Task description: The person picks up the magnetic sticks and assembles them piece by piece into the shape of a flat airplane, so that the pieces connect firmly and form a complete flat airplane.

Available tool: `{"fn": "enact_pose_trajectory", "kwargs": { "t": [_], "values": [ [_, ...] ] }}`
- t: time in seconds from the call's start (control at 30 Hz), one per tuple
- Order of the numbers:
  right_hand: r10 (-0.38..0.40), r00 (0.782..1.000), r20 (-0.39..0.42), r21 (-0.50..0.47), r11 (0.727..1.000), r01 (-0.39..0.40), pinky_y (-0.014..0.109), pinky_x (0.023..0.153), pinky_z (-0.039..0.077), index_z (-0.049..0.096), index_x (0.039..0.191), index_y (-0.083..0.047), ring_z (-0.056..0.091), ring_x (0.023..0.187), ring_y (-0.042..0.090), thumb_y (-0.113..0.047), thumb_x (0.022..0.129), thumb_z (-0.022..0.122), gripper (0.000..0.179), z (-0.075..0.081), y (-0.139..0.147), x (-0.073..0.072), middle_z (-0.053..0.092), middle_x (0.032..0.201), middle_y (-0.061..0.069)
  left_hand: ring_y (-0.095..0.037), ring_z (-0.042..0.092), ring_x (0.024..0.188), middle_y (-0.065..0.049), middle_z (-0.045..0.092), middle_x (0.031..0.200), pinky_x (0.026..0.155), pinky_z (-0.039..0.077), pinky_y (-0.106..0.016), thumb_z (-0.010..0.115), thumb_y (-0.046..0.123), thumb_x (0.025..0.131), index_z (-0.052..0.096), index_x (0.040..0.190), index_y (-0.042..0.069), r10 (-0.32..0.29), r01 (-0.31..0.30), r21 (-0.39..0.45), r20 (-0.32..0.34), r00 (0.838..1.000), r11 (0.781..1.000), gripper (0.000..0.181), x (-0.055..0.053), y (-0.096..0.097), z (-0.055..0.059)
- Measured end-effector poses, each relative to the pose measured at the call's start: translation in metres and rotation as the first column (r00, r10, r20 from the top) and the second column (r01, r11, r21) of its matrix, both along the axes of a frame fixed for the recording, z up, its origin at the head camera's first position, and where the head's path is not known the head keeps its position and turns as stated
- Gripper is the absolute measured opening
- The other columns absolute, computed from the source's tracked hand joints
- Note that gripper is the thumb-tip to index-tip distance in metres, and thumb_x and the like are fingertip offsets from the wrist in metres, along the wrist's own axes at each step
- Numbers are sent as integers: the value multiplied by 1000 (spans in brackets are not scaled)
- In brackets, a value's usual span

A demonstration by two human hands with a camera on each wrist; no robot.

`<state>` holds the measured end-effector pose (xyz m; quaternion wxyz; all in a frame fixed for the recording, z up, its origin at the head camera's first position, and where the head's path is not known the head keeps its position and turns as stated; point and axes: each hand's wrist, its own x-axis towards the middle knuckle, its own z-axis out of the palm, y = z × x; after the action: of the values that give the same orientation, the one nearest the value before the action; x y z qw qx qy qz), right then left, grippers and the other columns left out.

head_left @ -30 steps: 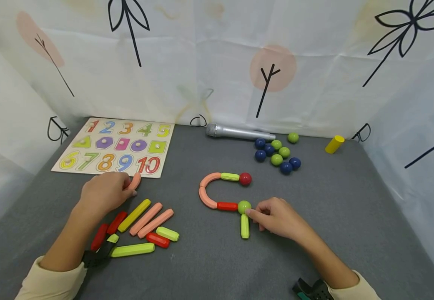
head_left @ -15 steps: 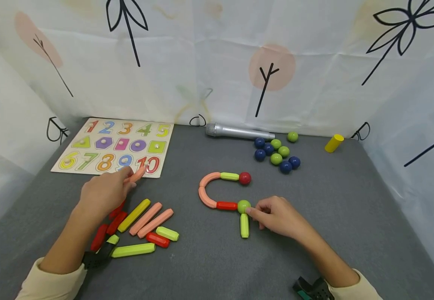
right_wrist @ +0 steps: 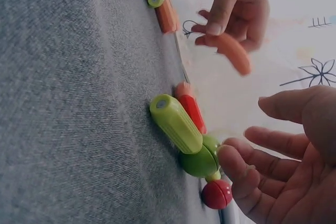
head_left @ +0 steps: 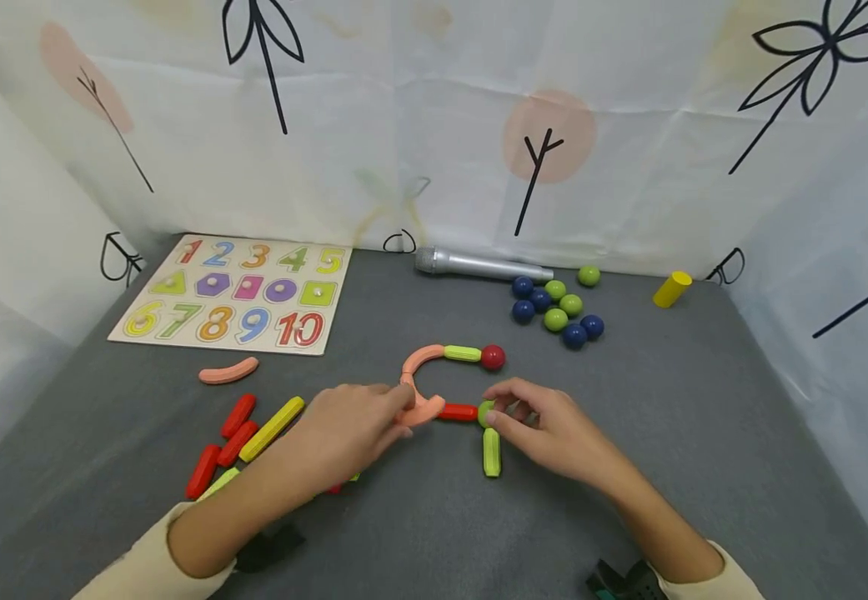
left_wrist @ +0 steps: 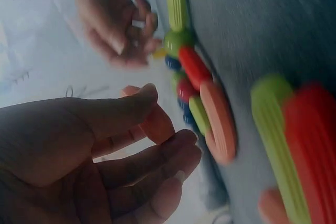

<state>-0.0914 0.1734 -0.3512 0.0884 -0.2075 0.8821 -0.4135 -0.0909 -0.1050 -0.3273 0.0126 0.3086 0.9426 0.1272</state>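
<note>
As left hand (head_left: 351,432) pinches arc (head_left: 424,411), right hand (head_left: 544,427) relaxed

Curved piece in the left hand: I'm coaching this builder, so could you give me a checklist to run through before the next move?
1. Grip: ok, the left hand pinches the curved piece.
2. Right hand free: ok, its fingers are loose and hold nothing.
3. Held piece clear of the joined curved pieces: ok, apart in the wrist views.
4. Red stick against the green ball: ok, no gap shows in the head view.
5. Right fingertips off the green ball: cannot tell.
6. Head view of the joined curve: not ok, the held piece covers part.
</note>
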Motion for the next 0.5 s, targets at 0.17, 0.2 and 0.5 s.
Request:
{"fn": "enact_pose_trajectory", "kwargs": {
  "t": [0.17,0.2,0.5],
  "values": [
    [28,998,-49,24,999,-27,30,73,52,70,117,-6,61,84,10,-16,99,64,22,-4,-1,-4,68,104,-4,-14,50,59,6,48,71,49,41,-31,79,29,88,57,93,17,-61,61,-41,3,998,997,25,-3,28,-8],
    [36,998,-58,37,999,-34,30,72,51,71,117,-6,59,82,10,-15,99,65,21,-6,-1,-5,68,102,-5,-14,50,60,5,49,72,50,41,-31,79,29,88,58,94,17,-71,71,-49,4,997,996,25,-4,32,-10],
    [50,993,-110,72,997,-42,27,54,42,75,111,-8,48,60,6,-9,94,70,18,-15,1,-13,54,70,-9,-12,49,62,4,52,78,50,43,-29,78,29,89,66,101,17,-116,115,-43,-13,993,992,21,-7,48,-21]
  ]
}}
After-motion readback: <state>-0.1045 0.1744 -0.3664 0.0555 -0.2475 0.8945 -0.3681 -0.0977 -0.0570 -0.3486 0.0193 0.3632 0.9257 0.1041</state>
